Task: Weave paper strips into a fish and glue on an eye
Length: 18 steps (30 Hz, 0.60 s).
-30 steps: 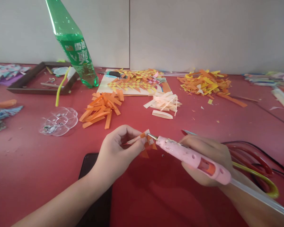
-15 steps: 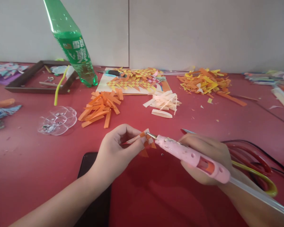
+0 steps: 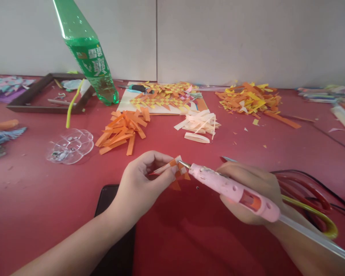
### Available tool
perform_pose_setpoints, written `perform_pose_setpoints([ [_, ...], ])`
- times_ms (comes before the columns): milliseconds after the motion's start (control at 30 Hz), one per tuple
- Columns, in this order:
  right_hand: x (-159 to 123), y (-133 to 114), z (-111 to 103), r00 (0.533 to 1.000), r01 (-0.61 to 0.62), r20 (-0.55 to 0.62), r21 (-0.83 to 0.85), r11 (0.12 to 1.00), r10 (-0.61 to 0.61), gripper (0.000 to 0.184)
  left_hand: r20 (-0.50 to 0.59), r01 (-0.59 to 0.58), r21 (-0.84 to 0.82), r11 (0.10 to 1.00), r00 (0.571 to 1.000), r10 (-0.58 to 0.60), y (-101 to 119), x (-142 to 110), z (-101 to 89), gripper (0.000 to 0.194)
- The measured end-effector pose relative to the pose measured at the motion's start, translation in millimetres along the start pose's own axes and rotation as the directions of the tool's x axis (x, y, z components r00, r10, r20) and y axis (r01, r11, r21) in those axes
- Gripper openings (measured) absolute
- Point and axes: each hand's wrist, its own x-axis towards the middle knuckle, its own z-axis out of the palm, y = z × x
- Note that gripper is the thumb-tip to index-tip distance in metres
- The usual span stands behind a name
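Note:
Between thumb and fingers, my left hand (image 3: 145,180) pinches a small woven paper piece (image 3: 178,174) of orange and pale pink strips. My right hand (image 3: 250,188) is wrapped round a pink hot glue gun (image 3: 218,183), whose metal tip meets the upper edge of the woven piece. From the back of the glue gun runs a long clear glue stick (image 3: 316,237). A pointed metal tip (image 3: 227,159) sticks out beyond my right fingers; the rest of that tool is hidden. Beyond my hands lie orange paper strips (image 3: 125,130) and pale pink strips (image 3: 199,124).
A green bottle (image 3: 93,65) stands behind a clear flower-shaped tray (image 3: 71,147) and a dark frame (image 3: 20,105). Woven orange-yellow pieces (image 3: 163,97) cover a white board, with more scraps (image 3: 250,99) to its right. A black phone-like slab (image 3: 115,245) lies under my left forearm; red-handled scissors (image 3: 307,188) and cables lie right.
The hands, the woven piece and the glue gun hold nearly the same position, the tip staying at the paper edge. Only a slight shift of the camera view shows.

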Motion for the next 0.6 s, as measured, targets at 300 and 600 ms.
perform_pose_setpoints([
  [300,-0.5,0.2,0.1,1.0,-0.019,0.011,0.025,1.0,0.018,0.015,0.001,0.001,0.022,1.0,1.0,-0.001,0.8,-0.7,0.0,0.016],
  [600,1.1,-3.0,-1.3,0.996,-0.071,0.045,-0.001,0.997,0.071,0.011,0.031,-0.019,0.073,0.997,0.999,0.017,-4.1,-0.4,-3.9,0.014],
])
